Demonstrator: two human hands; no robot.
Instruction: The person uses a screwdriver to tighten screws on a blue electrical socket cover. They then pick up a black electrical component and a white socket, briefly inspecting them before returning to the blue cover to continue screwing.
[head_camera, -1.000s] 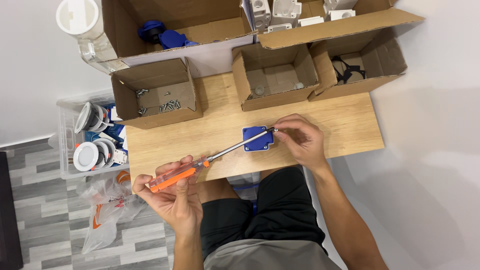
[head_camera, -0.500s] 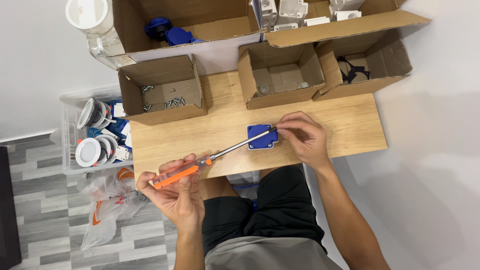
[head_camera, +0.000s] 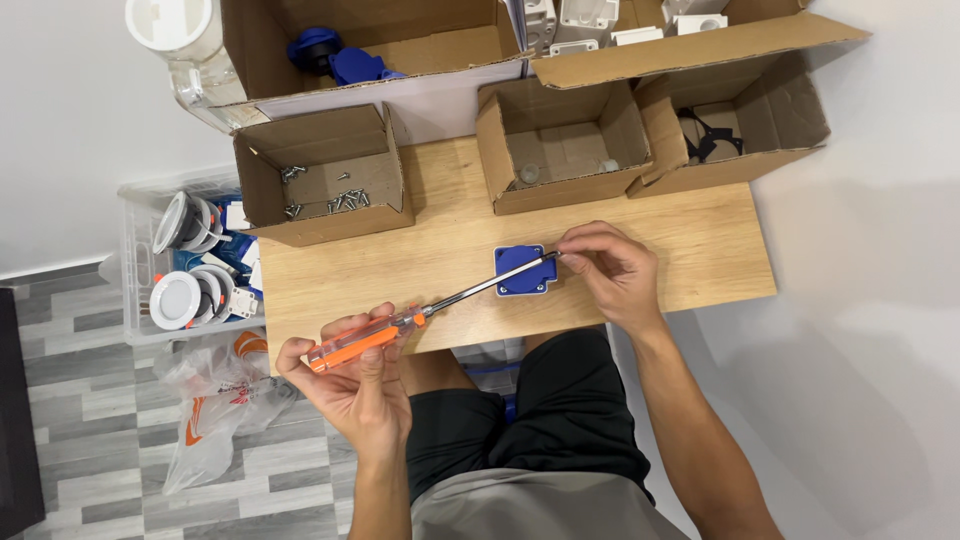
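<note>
The left hand (head_camera: 355, 385) is closed round the orange handle of a screwdriver (head_camera: 400, 325), thumb along the top, holding it out over the near edge of the surface (head_camera: 450, 250). The steel shaft runs up and to the right, and its tip sits at the top right corner of a blue plate (head_camera: 524, 270) that lies flat on the wood, near the front edge and roughly in the middle. The right hand (head_camera: 612, 270) rests just beside that corner, its fingertips pinched together at the tip of the shaft; something small, probably a screw, may be held there, but it is too small to make out.

Judging from this, the driving of a screw at that corner is in hand and not finished: the tool is engaged and the fingers are steadying its point. Whether the plate's other corners are already screwed cannot be told from this height.

Behind the plate stand open cardboard boxes. The left box (head_camera: 320, 175) holds loose screws (head_camera: 335, 195), the middle box (head_camera: 565, 150) looks almost bare, and the right box (head_camera: 760, 110) holds dark parts. A larger box (head_camera: 370, 50) at the back holds more blue parts. To the left, on the floor, a clear bin (head_camera: 190, 265) holds white round fittings, with a plastic bag (head_camera: 215, 405) below it.
</note>
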